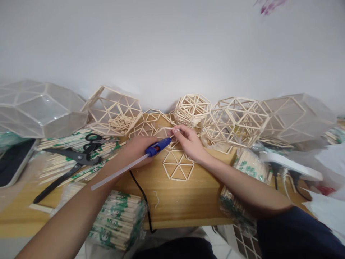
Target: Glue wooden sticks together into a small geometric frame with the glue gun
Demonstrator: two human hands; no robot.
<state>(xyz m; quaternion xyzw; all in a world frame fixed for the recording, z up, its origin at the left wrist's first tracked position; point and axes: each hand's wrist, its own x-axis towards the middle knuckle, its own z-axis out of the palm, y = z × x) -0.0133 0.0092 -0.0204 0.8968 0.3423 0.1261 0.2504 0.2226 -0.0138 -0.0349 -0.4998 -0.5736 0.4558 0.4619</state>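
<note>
Findings: the left hand (138, 147), centre of frame, is wrapped around the handle of a blue glue gun (159, 145); most of its fingers are hidden. The right hand (190, 141) has thumb and forefinger pinching a pale stick piece (166, 128) just above the centre, near the nozzle. A 6-sided stick frame (178, 164) lies flat just below.

Handling, as judged: the stick piece should be light, stiff and fragile at its joints; grip along a stick, clear of fresh glue. The glue gun is likely heavier, smooth, and hot at the nozzle; hold by the handle only.

Surface: wooden table (194, 201), with a black cord (141, 189) at lower centre, scissors (93, 142) and a long-handled cutter (77, 160) at left, wrapped stick bundles (118, 219) at lower left, and a white power strip (292, 165) at right.

Room: pale wall (161, 54) across the top; open stick models (246, 114) stand along it.
</note>
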